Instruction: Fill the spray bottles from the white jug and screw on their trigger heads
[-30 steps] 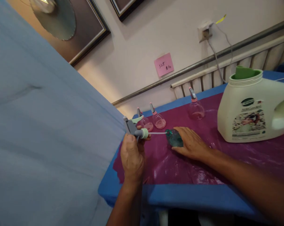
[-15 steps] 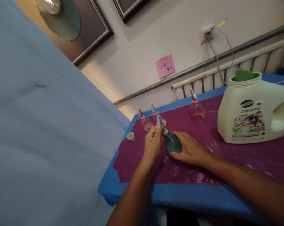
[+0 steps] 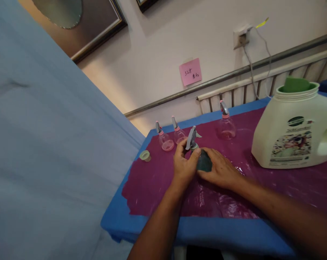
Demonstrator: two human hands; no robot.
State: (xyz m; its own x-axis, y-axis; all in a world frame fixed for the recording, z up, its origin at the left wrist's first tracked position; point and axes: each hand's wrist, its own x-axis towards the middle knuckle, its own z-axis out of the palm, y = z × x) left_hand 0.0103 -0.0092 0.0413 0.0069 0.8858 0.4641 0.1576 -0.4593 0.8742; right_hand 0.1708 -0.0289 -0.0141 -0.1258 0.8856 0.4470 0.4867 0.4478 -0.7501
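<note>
A spray bottle with a dark green body and a grey trigger head stands between my hands on the maroon plastic sheet. My right hand wraps around its body from the right. At the collar, just below the trigger head, my left hand grips from the left, thumb in front. The trigger head sits on the neck and points up. Behind my left hand are a clear spray bottle with pink liquid and a second pink-collared spray bottle, partly hidden by my fingers.
A small pale green cap lies at the left of the sheet. Another pink-collared spray bottle stands farther back. A large cream jug with a green piece in its mouth stands at right. A blue curtain hangs along the left.
My left hand has shifted from the trigger head down to the collar. The grey head has turned, its nozzle side now showing differently. My right hand stays around the body.
</note>
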